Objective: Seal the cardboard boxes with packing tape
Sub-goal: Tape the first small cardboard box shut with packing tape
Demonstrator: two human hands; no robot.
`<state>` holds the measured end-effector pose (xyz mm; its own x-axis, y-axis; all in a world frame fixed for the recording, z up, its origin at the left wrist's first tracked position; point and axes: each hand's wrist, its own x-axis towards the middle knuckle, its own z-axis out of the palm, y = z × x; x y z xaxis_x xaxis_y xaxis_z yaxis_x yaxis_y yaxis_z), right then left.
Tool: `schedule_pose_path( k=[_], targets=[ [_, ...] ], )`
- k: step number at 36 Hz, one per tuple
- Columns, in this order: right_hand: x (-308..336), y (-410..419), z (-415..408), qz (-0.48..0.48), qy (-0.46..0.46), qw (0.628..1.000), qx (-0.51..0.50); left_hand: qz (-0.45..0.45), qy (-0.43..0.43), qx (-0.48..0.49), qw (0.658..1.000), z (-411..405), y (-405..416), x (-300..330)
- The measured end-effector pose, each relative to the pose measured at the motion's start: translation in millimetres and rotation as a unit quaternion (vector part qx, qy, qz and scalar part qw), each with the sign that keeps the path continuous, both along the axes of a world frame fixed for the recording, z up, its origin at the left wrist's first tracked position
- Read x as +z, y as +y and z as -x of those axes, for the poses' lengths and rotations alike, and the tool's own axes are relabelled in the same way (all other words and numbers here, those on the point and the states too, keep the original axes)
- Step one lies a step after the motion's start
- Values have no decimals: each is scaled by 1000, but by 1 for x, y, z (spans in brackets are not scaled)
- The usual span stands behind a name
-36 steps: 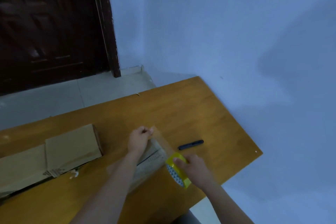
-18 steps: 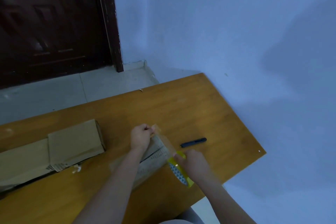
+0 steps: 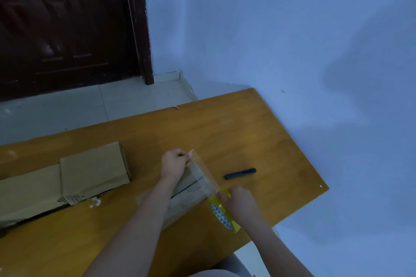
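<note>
The left hand's fingers [image 3: 183, 155] are curling tight, pinching the free end of a clear strip of packing tape [image 3: 203, 172] at the far edge of the small printed cardboard box [image 3: 191, 189] lying on the orange-brown wooden worktop [image 3: 247, 132]. The right hand's fingers [image 3: 221, 195] are wrapping round the yellow roll of packing tape [image 3: 222, 212], gripping it just beyond the box's near right corner. The left hand [image 3: 174, 164] is resting over the box's far end; the right hand [image 3: 238, 203] is hovering off its near side, closer to the person.

The stretched tape is running between the two hands, its long axis following the box's right-hand edge from far left to near right. It appears to be hanging just above or barely touching the box top; which one cannot be told. Judging by this, the next move calls for lowering the strip onto the box and pressing it flat, then cutting it free at the roll.

A slim black utility knife [image 3: 239, 173] is lying to the right of the box, nearer the right hand. To the left of the box, well apart, plain brown cardboard boxes [image 3: 90, 171] are waiting.
</note>
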<state>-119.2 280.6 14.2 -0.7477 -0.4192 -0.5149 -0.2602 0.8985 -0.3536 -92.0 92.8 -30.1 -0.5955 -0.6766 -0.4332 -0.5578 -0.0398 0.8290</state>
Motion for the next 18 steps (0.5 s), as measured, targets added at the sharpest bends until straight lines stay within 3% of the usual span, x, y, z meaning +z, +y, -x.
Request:
schedule_pose_path(
  k=[10,18],
  targets=[
    [-13,3,1,17,-9,1000,-17,-2,-17,-16,1000,2,-1,2],
    [-30,2,7,34,-33,998,-32,-15,-165,-59,984,13,-7,2]
  ],
)
